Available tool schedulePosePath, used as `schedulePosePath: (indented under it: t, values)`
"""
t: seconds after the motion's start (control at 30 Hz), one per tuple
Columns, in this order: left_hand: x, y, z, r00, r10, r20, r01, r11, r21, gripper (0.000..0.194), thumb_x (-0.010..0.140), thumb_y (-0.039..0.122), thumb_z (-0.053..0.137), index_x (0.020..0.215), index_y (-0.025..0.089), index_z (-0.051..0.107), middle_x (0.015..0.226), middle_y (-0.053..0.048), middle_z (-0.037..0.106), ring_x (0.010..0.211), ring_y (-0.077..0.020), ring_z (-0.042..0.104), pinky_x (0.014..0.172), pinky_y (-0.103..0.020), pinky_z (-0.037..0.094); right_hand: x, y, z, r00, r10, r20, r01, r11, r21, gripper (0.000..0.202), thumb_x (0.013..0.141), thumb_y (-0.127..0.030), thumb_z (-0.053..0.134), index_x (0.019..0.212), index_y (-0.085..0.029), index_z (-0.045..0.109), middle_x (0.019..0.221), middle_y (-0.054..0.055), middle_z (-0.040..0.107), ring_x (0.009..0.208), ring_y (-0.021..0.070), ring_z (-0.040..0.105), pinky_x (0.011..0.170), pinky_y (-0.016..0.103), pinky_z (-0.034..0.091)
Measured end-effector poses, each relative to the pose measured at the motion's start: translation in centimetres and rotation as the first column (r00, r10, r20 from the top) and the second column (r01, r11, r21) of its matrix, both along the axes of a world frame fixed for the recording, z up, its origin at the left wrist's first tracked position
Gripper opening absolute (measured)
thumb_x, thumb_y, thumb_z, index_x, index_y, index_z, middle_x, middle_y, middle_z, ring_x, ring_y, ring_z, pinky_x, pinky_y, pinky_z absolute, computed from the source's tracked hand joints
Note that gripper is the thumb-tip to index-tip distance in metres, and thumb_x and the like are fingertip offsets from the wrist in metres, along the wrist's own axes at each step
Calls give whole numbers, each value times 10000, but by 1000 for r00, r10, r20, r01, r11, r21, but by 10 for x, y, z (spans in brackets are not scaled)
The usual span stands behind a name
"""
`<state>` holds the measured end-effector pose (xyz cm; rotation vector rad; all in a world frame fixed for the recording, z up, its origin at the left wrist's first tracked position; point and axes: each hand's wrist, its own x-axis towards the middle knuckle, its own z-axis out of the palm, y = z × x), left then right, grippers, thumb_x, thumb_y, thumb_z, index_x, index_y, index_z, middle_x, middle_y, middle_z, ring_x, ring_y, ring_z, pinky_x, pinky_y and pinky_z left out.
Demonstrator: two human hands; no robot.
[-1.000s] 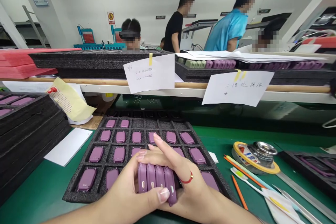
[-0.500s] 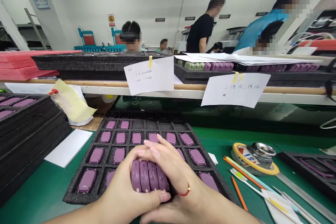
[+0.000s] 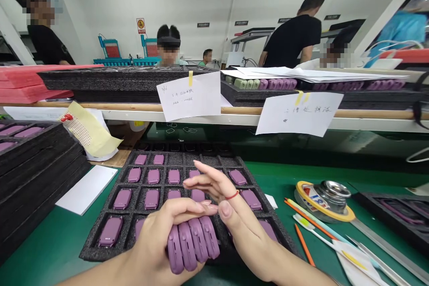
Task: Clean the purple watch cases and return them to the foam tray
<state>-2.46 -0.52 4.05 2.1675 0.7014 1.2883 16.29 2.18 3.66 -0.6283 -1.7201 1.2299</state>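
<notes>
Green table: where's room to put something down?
Bare green table shows in front of the white pad, left of the foam tray, and between tray and yellow-rimmed roll. It's crowded around the toothbrush and over the tray, where the left hand holds purple cases.

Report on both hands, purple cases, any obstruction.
Left hand gripping four purple cases. Right hand open beside them, holding nothing visible. Foam tray just beyond; nothing visibly blocking.

The left hand (image 3: 157, 234) partly hid the tray (image 3: 91, 238); the black stack (image 3: 36, 174) was cut off at left; the handwriting (image 3: 182, 92) was blurred.
</notes>
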Motion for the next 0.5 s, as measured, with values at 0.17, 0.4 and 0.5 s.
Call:
schedulePosePath:
  t: [0.17,0.4,0.5]
  values:
    - [-1,-2,-8,999,38,2,-38,998,-43,650,806,56,747,1323,315,451,1264,-65,732,1131,-231,717,985,-288,565,0,2,4,990,139,11,-134,969,-208,853,879,-771,496,1546,-274,313,1293,133,623,1211,302,618,1057,516,454]
    - [2,-5,-3,997,58,-47,-61,996,-64,542,851,106,742,1269,290,450,1280,-83,724,1188,-228,687,1016,-299,553,-5,1,-2,959,252,-130,-283,868,-408,998,703,-701,777,1492,-241,374,1150,98,687,1197,309,643,1010,473,513]
    - [2,-4,-5,999,35,-7,-35,995,-96,532,865,103,728,1283,301,466,1285,-64,722,1191,-214,685,1029,-289,535,-10,-2,-5,958,225,-177,-280,861,-425,1069,629,-571,896,1492,-248,352,1208,111,671,1137,303,686,964,448,556]
